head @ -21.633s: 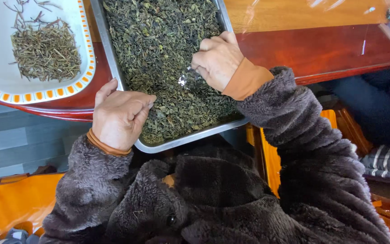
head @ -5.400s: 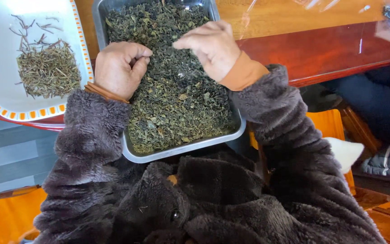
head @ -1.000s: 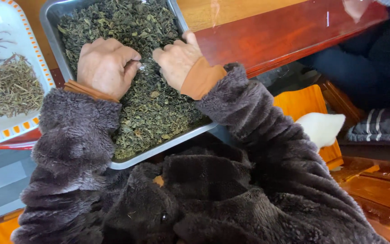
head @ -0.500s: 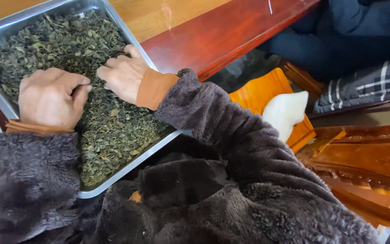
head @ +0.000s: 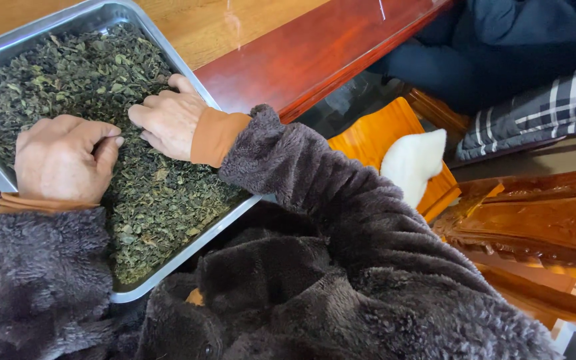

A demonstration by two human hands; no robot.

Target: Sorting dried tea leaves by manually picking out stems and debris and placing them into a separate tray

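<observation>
Hands in a tray of dried tea leaves

Head view: dried tea leaves [head: 81,100], dark green and crumpled, fill a shallow steel tray [head: 188,247] that takes up the upper left of the frame and runs off its top and left edges. The tray sits tilted in the picture, its near corner at lower left.

Left hand [head: 61,163] rests knuckles up on the leaves at the left of the frame, fingers curled together into a loose fist, thumb tip pressed against the forefinger; whether any leaf is pinched between them cannot be told. Right hand [head: 168,120] lies just beside it, toward the tray's right rim, fingers together and bent down into the leaves, their tips partly buried. The two hands are near each other but apart.

Orange cuffs [head: 218,137] show at both wrists under fluffy dark brown sleeves [head: 341,200], and the same coat fills the lower middle of the frame, hiding the tray's near edge in part.

Under the tray runs a table with a pale wooden top [head: 215,27] and a red-brown lacquered edge [head: 315,60]. At right, an orange wooden seat [head: 368,137] carries a white fluffy object [head: 415,160]. Upper right holds another person's dark clothing [head: 535,47] and a grey plaid cloth [head: 548,110]; carved wooden furniture [head: 535,220] stands below.
</observation>
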